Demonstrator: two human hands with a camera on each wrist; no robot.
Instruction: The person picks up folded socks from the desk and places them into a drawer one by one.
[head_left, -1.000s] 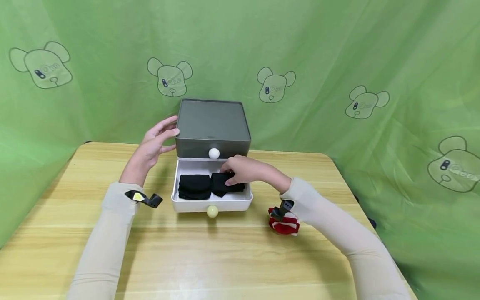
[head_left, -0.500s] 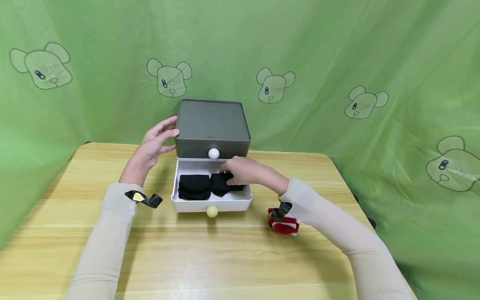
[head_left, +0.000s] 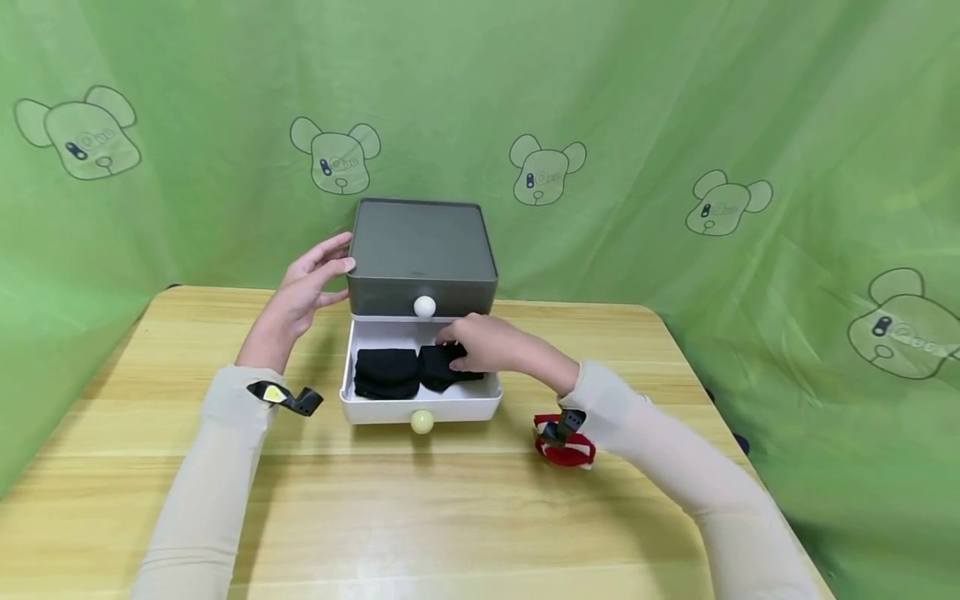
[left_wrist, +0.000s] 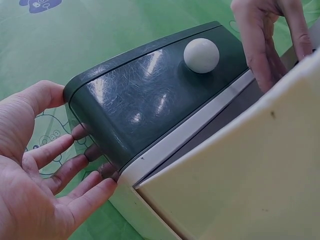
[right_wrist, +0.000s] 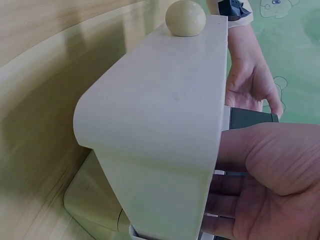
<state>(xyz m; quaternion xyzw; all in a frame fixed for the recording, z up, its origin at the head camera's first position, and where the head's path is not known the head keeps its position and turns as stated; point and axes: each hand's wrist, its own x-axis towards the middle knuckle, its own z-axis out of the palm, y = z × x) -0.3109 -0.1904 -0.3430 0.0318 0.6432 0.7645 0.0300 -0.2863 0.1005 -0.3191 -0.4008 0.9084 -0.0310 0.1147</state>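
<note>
A small two-tier drawer box (head_left: 420,242) with a dark grey top stands at the back of the table. Its white lower drawer (head_left: 360,410) is pulled out and holds two folded black bundles that look like socks. My left hand (head_left: 300,287) rests its spread fingertips against the box's left side; in the left wrist view they touch its dark corner. Inside the drawer, my right hand (head_left: 487,342) grips the right black sock bundle (head_left: 435,367), thumb in front and fingers behind. The left black bundle (head_left: 386,373) lies beside it. In the right wrist view the drawer wall hides my right fingertips.
A red and white striped folded cloth (head_left: 566,450) lies on the wooden table (head_left: 337,517), partly under my right wrist's camera. A white knob (head_left: 424,307) is on the upper drawer, a yellowish one (head_left: 422,422) on the lower. A green curtain (head_left: 450,83) hangs behind.
Both hands stay in place on the box and the black bundle. The whole head view has shifted slightly.
</note>
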